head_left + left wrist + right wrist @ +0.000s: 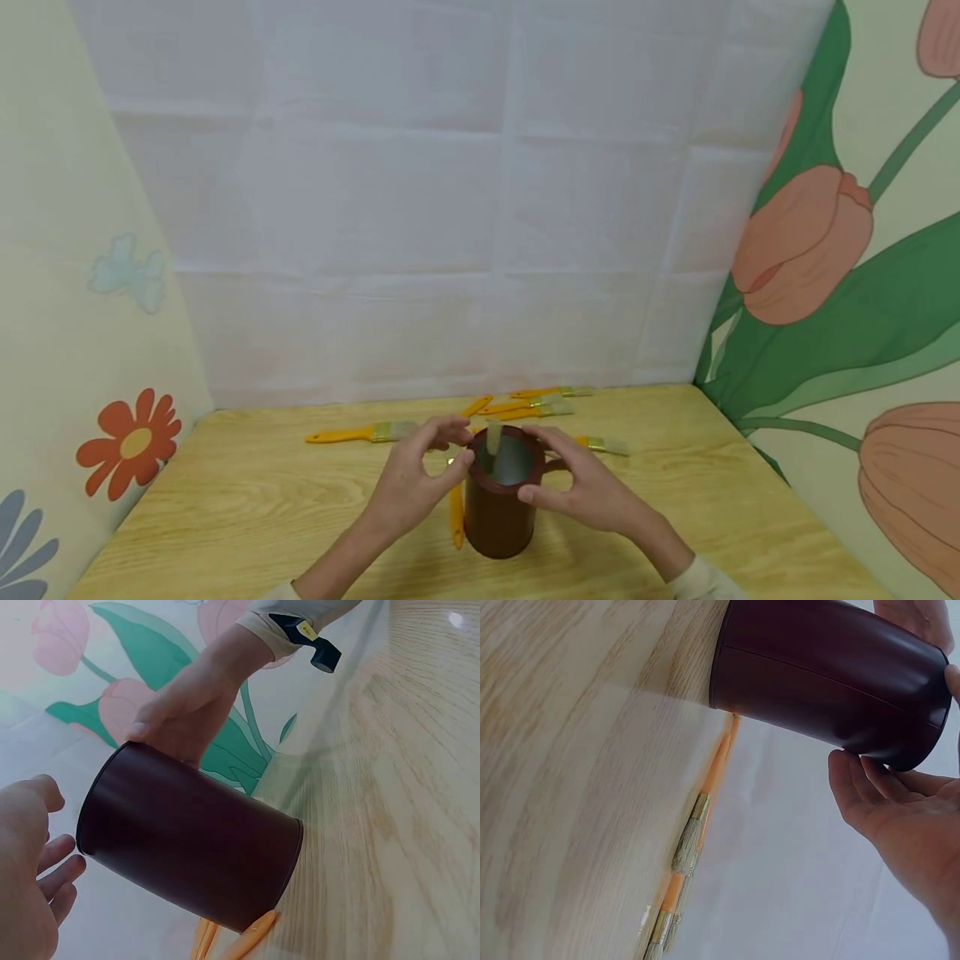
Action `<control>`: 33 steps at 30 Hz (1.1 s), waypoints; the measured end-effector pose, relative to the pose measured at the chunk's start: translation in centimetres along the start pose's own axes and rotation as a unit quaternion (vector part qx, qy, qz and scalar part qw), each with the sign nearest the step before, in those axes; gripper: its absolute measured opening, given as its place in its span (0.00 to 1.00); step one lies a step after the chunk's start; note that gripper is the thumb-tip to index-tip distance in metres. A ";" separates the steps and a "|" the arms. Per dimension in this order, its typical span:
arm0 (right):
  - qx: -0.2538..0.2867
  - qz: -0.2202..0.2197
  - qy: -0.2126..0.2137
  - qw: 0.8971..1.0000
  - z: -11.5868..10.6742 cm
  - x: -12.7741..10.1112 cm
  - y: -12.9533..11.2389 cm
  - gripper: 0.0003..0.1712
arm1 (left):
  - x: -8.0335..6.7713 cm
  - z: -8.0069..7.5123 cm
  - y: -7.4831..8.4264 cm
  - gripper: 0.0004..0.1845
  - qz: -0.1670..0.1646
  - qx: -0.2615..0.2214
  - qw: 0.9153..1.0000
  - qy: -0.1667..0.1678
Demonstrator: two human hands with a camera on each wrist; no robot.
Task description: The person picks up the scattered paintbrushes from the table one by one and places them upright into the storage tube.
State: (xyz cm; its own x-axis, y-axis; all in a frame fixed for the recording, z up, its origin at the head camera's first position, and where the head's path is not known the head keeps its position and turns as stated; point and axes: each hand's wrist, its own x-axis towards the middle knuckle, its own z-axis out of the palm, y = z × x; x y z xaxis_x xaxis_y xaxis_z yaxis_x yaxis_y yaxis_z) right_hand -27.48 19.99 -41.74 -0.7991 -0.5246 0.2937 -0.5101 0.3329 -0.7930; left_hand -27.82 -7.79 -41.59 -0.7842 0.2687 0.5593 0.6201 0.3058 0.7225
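A dark maroon cup [498, 512] [187, 840] [832, 675] stands upright on the wooden table [262, 500]. The pale bristles of one paintbrush [493, 437] stick up out of it. My right hand [585, 487] [187, 712] [907, 817] holds the cup at its right side, thumb at the rim and fingers round the wall. My left hand [416, 483] [26, 885] [919, 619] hovers by the left of the rim, its fingers loosely curled and holding nothing. A yellow-handled brush [456, 517] lies against the cup's left foot.
Several yellow-handled paintbrushes lie behind the cup: one at the left [360, 433], a cluster near the back wall [540, 408] [690, 840], one at the right [607, 446]. Flowered panels close in both sides, and a white sheet hangs at the back.
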 end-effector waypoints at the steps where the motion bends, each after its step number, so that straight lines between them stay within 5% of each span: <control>1: 0.000 0.001 0.000 1.000 0.0 0.0 0.0 0.39 | 0.0 0.0 0.0 0.18 -0.006 -0.001 1.000 0.000; 12: 0.004 0.014 0.002 1.000 -0.1 -0.3 -0.3 0.40 | 0.3 -0.4 -2.1 0.15 -0.054 -0.009 0.999 0.004; 19: 0.011 0.019 0.002 1.000 0.0 -0.2 -0.2 0.43 | 0.6 -0.4 -5.1 0.17 -0.036 0.076 0.996 0.008; 27: 0.027 0.027 0.007 0.999 0.3 0.1 0.1 0.41 | 1.8 0.6 -6.8 0.17 -0.092 0.217 0.971 -0.024; 33: 0.029 0.027 0.008 0.999 0.3 0.2 0.0 0.41 | 2.2 1.5 -7.4 0.15 -0.122 0.280 0.951 -0.060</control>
State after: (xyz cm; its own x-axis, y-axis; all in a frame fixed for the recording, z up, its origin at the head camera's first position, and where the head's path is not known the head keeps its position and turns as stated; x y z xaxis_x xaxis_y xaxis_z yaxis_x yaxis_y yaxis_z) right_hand -27.55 19.62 -41.82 -0.8299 -0.4943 0.2587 -0.4479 0.3138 -0.8372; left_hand -34.05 -8.05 -46.35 -0.9184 0.2205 0.3285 0.3627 0.8007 0.4767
